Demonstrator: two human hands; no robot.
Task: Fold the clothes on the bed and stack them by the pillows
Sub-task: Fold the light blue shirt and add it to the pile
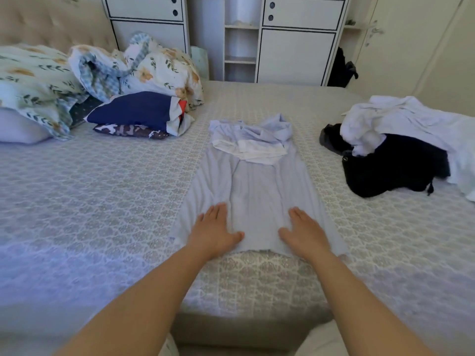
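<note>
now both hands, left hand (214, 231) and right hand (304, 231), flat on pale shirt (257, 186).

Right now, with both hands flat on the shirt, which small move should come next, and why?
Probably fold the hem up toward the collar: the light blue shirt already has its sides folded in, and the left hand and right hand rest flat near its near edge.

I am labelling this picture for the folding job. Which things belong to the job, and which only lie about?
Job: left hand and right hand flat on pale blue shirt; folded stack; white garment; black garment; pillows.
Lying about: crumpled floral duvet; wardrobe.
</note>
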